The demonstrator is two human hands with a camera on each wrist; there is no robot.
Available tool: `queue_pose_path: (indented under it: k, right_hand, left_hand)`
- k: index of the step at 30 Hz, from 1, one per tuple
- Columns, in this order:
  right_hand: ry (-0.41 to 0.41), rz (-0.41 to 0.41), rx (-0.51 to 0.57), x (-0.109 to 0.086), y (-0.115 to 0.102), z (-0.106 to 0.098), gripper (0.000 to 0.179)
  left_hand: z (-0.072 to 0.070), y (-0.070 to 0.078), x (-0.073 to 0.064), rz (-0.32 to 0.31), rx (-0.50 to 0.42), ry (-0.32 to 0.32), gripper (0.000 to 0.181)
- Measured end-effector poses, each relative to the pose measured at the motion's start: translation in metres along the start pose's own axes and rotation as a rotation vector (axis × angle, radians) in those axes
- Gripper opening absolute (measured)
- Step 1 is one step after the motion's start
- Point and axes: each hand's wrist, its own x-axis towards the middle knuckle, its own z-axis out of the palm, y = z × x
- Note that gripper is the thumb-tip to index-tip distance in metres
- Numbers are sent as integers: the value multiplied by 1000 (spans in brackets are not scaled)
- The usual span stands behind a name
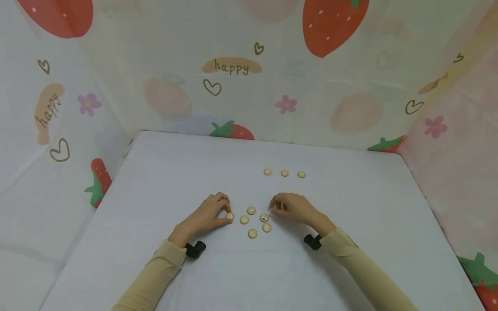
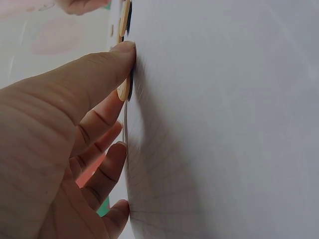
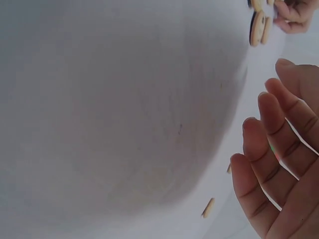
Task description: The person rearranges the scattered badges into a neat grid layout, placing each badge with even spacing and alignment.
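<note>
My left hand (image 1: 208, 214) pinches a small round wooden disc (image 1: 230, 215) between thumb and forefinger, low at the white tabletop. In the left wrist view this disc (image 2: 123, 91) shows its edge under the thumb, while the other fingers lie bent close to the cloth. Several similar discs (image 1: 252, 233) lie loosely grouped between the two hands; one disc (image 1: 264, 218) with a dark spot is nearest to my right hand (image 1: 296, 208). That hand hovers just right of the group, fingers loosely bent, and the right wrist view shows nothing held in its fingers (image 3: 256, 139).
Farther back, three more discs (image 1: 285, 173) form a short row. The white tabletop (image 1: 186, 164) is bounded at the back and sides by printed curtains (image 1: 233, 103) with strawberries and flowers. A black wrist device (image 1: 196, 249) sits under each forearm.
</note>
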Motion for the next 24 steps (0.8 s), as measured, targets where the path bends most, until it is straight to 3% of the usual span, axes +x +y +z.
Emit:
queue_pose_path:
  k: [7,14,24]
  right_hand:
    - [-23,-62,25,-9,-7,0,10]
    - [-98,-116,84,-16,-11,2,14]
    - [-117,-183,48,-18,-12,11,17]
  left_hand:
    - [0,-1,1,-20,-4,-13,22]
    - [0,0,1,-8,-3,-11,22]
    - [1,-1,1,-22,1,-20,22]
